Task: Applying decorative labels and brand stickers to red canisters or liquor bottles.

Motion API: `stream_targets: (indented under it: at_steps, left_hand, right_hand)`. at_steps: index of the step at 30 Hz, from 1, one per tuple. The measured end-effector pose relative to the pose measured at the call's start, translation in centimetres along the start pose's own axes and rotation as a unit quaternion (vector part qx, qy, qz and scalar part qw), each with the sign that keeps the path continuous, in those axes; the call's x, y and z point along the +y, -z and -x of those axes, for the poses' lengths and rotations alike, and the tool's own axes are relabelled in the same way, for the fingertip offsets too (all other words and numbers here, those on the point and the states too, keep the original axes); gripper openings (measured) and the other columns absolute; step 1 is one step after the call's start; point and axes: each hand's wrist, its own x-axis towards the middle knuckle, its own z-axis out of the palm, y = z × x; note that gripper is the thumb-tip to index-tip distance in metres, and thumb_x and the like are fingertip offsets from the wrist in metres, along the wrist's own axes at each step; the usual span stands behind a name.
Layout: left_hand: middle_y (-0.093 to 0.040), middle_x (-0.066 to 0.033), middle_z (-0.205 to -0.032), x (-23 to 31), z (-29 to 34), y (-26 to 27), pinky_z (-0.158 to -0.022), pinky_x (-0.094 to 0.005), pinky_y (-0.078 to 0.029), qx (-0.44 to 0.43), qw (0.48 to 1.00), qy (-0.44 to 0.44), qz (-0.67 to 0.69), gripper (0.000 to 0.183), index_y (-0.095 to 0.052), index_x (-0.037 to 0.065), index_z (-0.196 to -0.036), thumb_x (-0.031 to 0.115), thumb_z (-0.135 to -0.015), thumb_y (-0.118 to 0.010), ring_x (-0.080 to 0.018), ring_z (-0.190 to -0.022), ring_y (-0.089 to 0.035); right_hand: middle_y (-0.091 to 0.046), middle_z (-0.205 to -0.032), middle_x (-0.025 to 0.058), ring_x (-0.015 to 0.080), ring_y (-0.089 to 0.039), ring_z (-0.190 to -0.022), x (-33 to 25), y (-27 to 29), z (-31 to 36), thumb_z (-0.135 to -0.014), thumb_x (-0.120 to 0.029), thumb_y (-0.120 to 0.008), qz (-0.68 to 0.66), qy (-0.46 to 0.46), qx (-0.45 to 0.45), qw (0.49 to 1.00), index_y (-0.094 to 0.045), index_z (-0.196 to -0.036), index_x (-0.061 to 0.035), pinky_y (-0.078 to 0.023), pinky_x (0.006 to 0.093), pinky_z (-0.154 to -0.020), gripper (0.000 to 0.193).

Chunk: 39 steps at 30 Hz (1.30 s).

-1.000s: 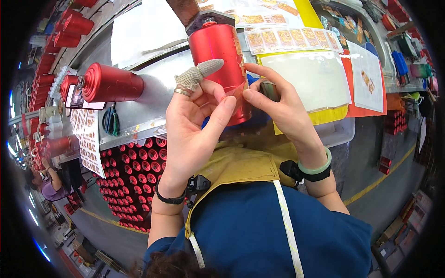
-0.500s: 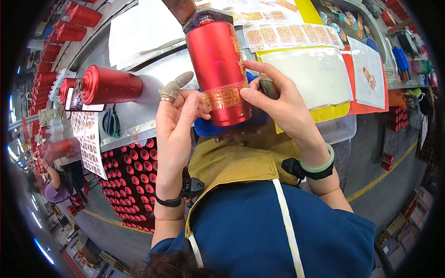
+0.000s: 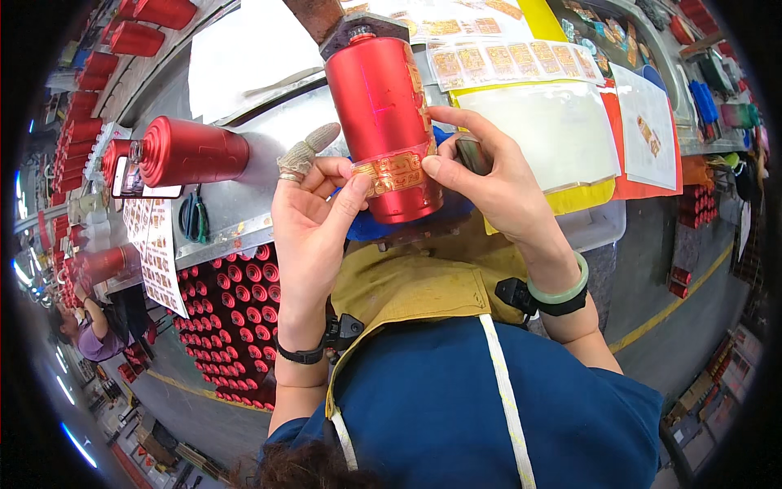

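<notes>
A red metallic bottle is held at its neck by a dark metal fixture, base toward me. A clear decal strip with a gold pattern lies across its lower body. My left hand pinches the strip's left end between thumb and forefinger; a knitted finger cover is on another finger. At the bottle's right side, my right hand presses its thumb by the strip's right end, forefinger stretched against the bottle. In that hand sits a flat grey-green piece, partly hidden by the fingers.
Left on the metal bench lie another red bottle, a phone and dark-handled scissors. Decal sheets and a whitish sheet are at right. Many red bottles stand below the bench. A person works far left.
My left hand has shifted slightly; its thumb and forefinger have closed in on the strip's left end. My right hand and the bottle have hardly moved.
</notes>
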Motion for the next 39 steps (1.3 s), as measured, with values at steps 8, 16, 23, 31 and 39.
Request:
stream_targets:
  at_steps: [8, 16, 23, 31, 39]
  left_hand:
    - [-0.061, -0.0036, -0.103, 0.0, 0.2, -0.1, -0.081, -0.0239, -0.051, 0.002, 1.0, -0.022, 0.003, 0.055, -0.047, -0.003, -0.147, -0.002, -0.096, -0.068, -0.01, -0.094, -0.061]
    - [-0.062, -0.0036, -0.106, -0.2, 0.4, -0.4, -0.082, -0.0233, -0.05, 0.002, 0.999, -0.037, 0.023, 0.053, -0.047, -0.002, -0.147, -0.003, -0.097, -0.066, -0.0098, -0.095, -0.061]
    - [-0.063, -0.0101, -0.113, -0.4, 0.1, 0.9, -0.097, -0.0318, -0.055, -0.005, 1.0, -0.002, 0.022, 0.048, -0.044, -0.003, -0.146, -0.004, -0.1, -0.061, -0.016, -0.106, -0.065]
    - [-0.065, -0.0089, -0.104, -0.5, -0.1, -0.6, -0.092, -0.0287, -0.057, 0.033, 0.999, -0.013, 0.02, 0.055, -0.046, -0.004, -0.144, -0.009, -0.094, -0.069, -0.014, -0.1, -0.066]
    - [-0.065, -0.0088, -0.106, -0.6, -0.2, -0.6, -0.094, -0.0293, -0.057, 0.032, 0.999, -0.015, 0.023, 0.053, -0.046, -0.004, -0.143, -0.009, -0.094, -0.067, -0.0141, -0.1, -0.066]
  right_hand:
    - [-0.06, -0.079, -0.0037, 0.0024, -0.052, -0.071, 0.2, -0.1, 0.0, -0.092, -0.01, -0.076, -0.009, 0.003, 0.005, 1.0, -0.055, -0.139, 0.0028, -0.043, 0.0205, -0.064, 0.053]
    - [-0.061, -0.079, -0.0032, 0.0027, -0.053, -0.071, 0.2, 0.1, -0.1, -0.093, -0.012, -0.075, -0.004, -0.001, 0.002, 1.0, -0.056, -0.138, 0.0038, -0.043, 0.0209, -0.065, 0.051]
    - [-0.062, -0.077, -0.0018, 0.0034, -0.054, -0.069, -0.1, 0.0, -0.4, -0.094, -0.015, -0.075, 0.024, 0.002, 0.008, 1.0, -0.056, -0.136, 0.0051, -0.043, 0.0215, -0.063, 0.05]
    - [-0.062, -0.077, -0.002, 0.0032, -0.054, -0.069, 0.1, -0.2, -0.4, -0.095, -0.014, -0.075, 0.021, 0.014, 0.014, 1.0, -0.056, -0.134, 0.0058, -0.044, 0.0211, -0.063, 0.049]
    - [-0.062, -0.078, -0.0022, 0.0026, -0.054, -0.07, 0.0, -0.2, -0.4, -0.095, -0.014, -0.075, 0.009, 0.004, 0.014, 1.0, -0.055, -0.135, 0.0057, -0.044, 0.0205, -0.064, 0.049]
